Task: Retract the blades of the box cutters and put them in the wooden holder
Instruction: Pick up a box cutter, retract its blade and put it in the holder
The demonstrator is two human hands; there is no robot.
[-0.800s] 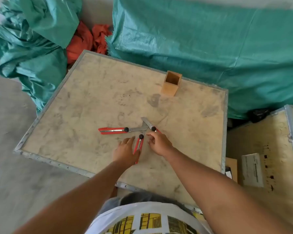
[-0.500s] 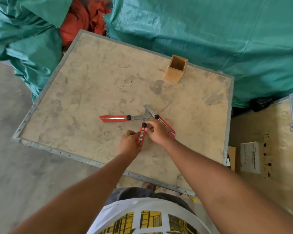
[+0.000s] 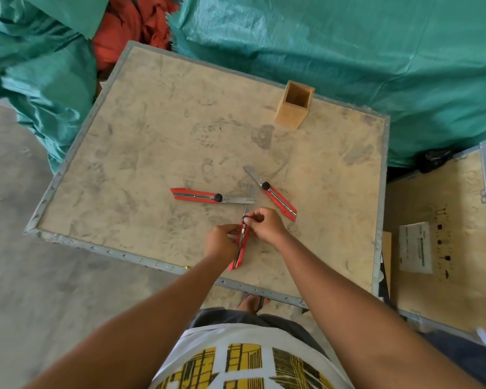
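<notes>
Now: retracting 1st cutter (image 3: 241, 245). L hand (image 3: 220, 242) clamped on red body, just above crate top (image 3: 152, 153); R hand (image 3: 267, 223) fingertips pinched on black slider knob, blade tip poking fwd. Judgement: keep L grip firm behind slider, pull knob straight back along track, fingers off blade edge. Other 2 cutters (image 3: 208, 196) (image 3: 275, 195) lie flat w/ blades out, tips near each other. Wooden holder (image 3: 292, 110) upright at far edge, well apart, looks empty.
</notes>
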